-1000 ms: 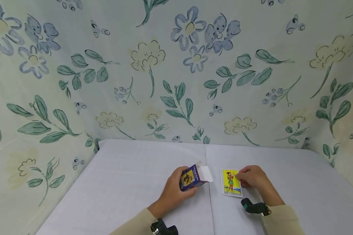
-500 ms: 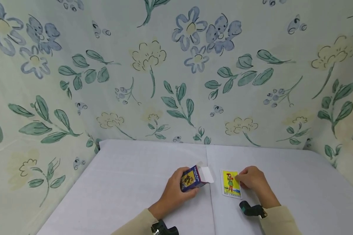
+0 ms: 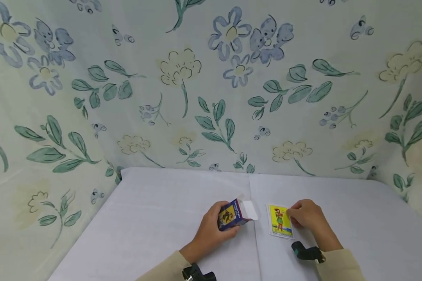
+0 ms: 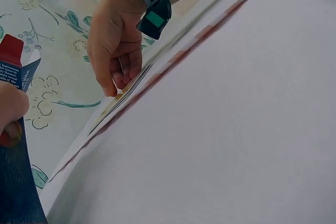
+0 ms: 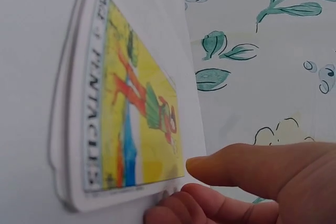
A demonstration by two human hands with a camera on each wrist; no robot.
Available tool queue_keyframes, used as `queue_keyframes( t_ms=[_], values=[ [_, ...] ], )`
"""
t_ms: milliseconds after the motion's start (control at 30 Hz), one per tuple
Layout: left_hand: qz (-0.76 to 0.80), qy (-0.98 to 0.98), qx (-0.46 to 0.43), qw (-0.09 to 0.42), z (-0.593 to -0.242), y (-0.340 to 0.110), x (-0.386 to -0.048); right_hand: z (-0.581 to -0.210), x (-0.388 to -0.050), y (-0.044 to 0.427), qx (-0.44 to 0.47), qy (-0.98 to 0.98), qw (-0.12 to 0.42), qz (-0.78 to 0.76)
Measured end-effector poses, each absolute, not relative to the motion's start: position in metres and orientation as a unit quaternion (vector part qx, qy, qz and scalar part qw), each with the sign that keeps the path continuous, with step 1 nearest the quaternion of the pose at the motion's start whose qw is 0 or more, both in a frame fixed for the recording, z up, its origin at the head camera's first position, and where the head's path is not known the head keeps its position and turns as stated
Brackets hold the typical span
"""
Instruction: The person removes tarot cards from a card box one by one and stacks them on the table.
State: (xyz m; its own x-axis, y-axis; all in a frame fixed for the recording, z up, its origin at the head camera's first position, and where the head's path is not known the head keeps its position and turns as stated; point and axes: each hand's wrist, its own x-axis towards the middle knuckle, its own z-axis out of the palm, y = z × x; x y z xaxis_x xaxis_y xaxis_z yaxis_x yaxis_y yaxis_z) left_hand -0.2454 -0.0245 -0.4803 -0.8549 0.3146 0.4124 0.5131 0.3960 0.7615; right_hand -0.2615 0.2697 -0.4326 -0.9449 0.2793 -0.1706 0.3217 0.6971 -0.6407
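Note:
In the head view my left hand (image 3: 211, 226) grips a blue-and-red tarot card box (image 3: 229, 215). The box is tilted, its white flap open toward the right; its inside is hidden. In the left wrist view my thumb and fingers wrap the box (image 4: 18, 177) at the left edge. A stack of tarot cards (image 3: 280, 221) lies face up on the table to the right of the box. Its top card (image 5: 149, 114) shows a yellow picture with a red-and-green figure. My right hand (image 3: 311, 214) pinches the stack's right edge, thumb tip by the border, fingers curled beneath.
A white cloth (image 3: 168, 199) with a crease down its middle covers the table. Flower-printed fabric (image 3: 190, 86) hangs behind and at both sides. Dark wrist cameras (image 3: 306, 251) sit on both arms over beige sleeves.
The whole scene shifts slightly right in the head view. My right thumb has slid a little outward toward the cards' right edge. The left hand holds the box as before.

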Motion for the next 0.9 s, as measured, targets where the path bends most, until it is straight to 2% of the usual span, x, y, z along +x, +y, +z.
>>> queue_keyframes(
  t_ms=[433, 900],
  values=[
    [-0.493, -0.837, -0.225, 0.077, -0.4793, -0.0218, -0.2473, -0.4351, -0.2629, 0.2717, 0.172, 0.903, 0.03, -0.392],
    [-0.501, -0.823, -0.247, 0.103, -0.4832, -0.0207, -0.2491, -0.4348, -0.2619, 0.2696, 0.176, 0.901, 0.031, -0.395]
  ],
)
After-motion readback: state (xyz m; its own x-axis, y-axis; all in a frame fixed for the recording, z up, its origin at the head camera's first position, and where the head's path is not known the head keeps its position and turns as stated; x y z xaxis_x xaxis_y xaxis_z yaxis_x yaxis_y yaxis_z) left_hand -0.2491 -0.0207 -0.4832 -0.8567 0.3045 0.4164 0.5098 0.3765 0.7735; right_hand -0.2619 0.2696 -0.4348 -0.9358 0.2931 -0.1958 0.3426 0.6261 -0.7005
